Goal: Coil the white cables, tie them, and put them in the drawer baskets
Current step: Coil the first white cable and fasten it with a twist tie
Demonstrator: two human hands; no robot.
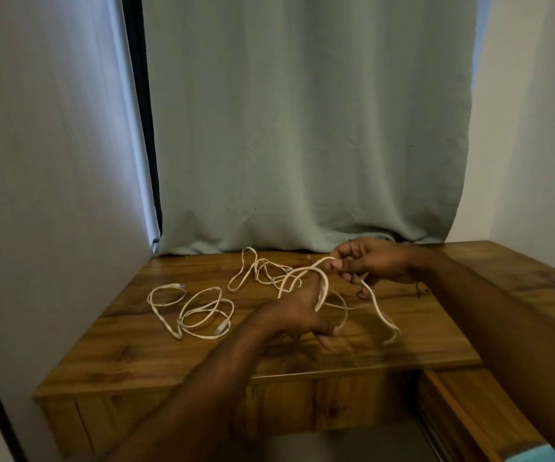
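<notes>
Three white cables lie on or over a wooden desk (156, 358). One loose cable (199, 313) sprawls at the left in a few open loops. A second cable (256, 268) lies tangled near the back. The third cable (377, 303) is held up between both hands. My left hand (297, 313) has loops of it draped round the fingers. My right hand (369, 261) pinches the same cable between thumb and fingertips, and its free end trails down to the desk at the right.
A grey-green curtain (302, 128) hangs behind the desk. A pale wall panel (52, 161) closes the left side. The desk's front drawer (319, 405) is below its edge, and a pulled-out wooden drawer side (462, 415) shows at the lower right.
</notes>
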